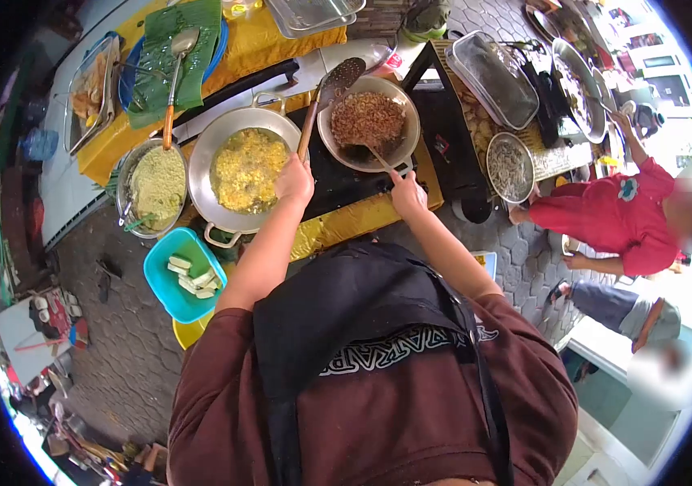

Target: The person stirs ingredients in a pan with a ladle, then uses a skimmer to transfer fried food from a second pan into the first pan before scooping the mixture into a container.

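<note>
Left hand [295,180] is closed around the wooden handle of a skimmer [343,74], raised over the bowl of fried crumbs [368,121]. Right hand [407,193] grips a spoon [373,154] resting in that bowl. Wok of yellow batter [246,168] sits beside it.

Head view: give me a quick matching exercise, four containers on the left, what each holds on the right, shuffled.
Containers:
1. wok
2. metal bowl
3. teal tub
4. small steel bowl

Contents:
A. pale cut pieces
B. brown fried bits
C. yellow frying food
D. pale greenish batter

Pairs: 1-C, 2-B, 3-A, 4-D
</note>
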The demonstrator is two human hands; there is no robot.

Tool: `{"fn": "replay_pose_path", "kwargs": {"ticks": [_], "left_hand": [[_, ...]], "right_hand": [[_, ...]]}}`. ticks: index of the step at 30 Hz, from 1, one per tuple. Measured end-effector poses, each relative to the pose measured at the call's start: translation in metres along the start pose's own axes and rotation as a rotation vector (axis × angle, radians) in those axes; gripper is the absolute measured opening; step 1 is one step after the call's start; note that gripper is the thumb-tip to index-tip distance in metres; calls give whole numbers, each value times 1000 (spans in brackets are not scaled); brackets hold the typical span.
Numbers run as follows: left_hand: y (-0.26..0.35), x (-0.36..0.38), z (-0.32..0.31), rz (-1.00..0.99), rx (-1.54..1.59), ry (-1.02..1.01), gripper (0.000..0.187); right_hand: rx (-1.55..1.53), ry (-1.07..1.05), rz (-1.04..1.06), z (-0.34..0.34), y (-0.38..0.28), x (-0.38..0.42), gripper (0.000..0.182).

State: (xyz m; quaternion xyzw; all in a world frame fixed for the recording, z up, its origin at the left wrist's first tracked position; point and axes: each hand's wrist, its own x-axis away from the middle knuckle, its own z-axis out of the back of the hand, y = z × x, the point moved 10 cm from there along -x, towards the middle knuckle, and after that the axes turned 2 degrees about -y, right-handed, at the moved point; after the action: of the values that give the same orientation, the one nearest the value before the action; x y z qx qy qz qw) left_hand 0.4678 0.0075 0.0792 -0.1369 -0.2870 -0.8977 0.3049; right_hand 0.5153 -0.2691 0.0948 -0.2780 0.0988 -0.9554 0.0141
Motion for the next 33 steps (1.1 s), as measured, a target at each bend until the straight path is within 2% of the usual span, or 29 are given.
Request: {"fn": "replay_pose_path", "kwargs": {"ticks": [1,2,4,6,8,10,11,12,14,15,16,18,19,20,22,24,27,28,30,31,32,33], "left_hand": [[1,1,2,15,10,9,27],[2,2,4,21,3,20,27],[2,8,3,43,-2,33,27],[5,9,0,77,-24,25,28],[9,16,-3,84,-28,26,28],[17,20,-8,83,-28,31,28],[18,22,-11,94,-24,36,27],[20,25,-14,108,-19,43,27],[21,32,-25,167,-4,29,26],[20,34,-31,209,8,10,26],[19,34,-39,225,13,17,26],[18,37,-53,245,2,57,31],[21,43,-55,326,37,7,30],[23,44,-61,342,41,10,30],[23,49,-75,404,125,-9,30],[32,55,-82,437,145,-27,28],[33,57,-108,472,279,-15,31],[34,58,-118,478,284,-16,31],[33,61,-141,516,380,-24,35],[34,63,-148,499,396,16,38],[34,64,-154,503,402,20,38],[36,63,-158,480,428,26,38]], "right_hand": [[-153,37,-131,11,5,-6,39],[-145,30,-115,7,12,-27,39],[-31,173,53,13,32,-75,39],[34,23,-3,50,38,-87,32],[174,64,172,93,23,-89,26],[283,56,191,106,33,-113,22],[569,-54,299,91,31,-133,20],[577,-56,312,90,40,-152,20],[641,-206,320,69,61,-185,19],[554,-297,112,60,82,-208,14],[563,-300,128,49,91,-226,14],[407,-435,356,1,114,-261,17],[185,-375,379,-25,141,-304,20],[193,-385,390,-9,136,-267,20],[-436,-297,43,34,104,-210,22],[-515,-307,24,38,98,-202,20],[-353,-393,63,9,98,-227,20],[25,-378,373,2,73,-231,15],[796,-298,971,-31,38,-210,21],[1096,-278,918,-29,31,-198,19],[1103,-277,923,-23,19,-189,19],[984,-308,876,-17,11,-184,18]]}}
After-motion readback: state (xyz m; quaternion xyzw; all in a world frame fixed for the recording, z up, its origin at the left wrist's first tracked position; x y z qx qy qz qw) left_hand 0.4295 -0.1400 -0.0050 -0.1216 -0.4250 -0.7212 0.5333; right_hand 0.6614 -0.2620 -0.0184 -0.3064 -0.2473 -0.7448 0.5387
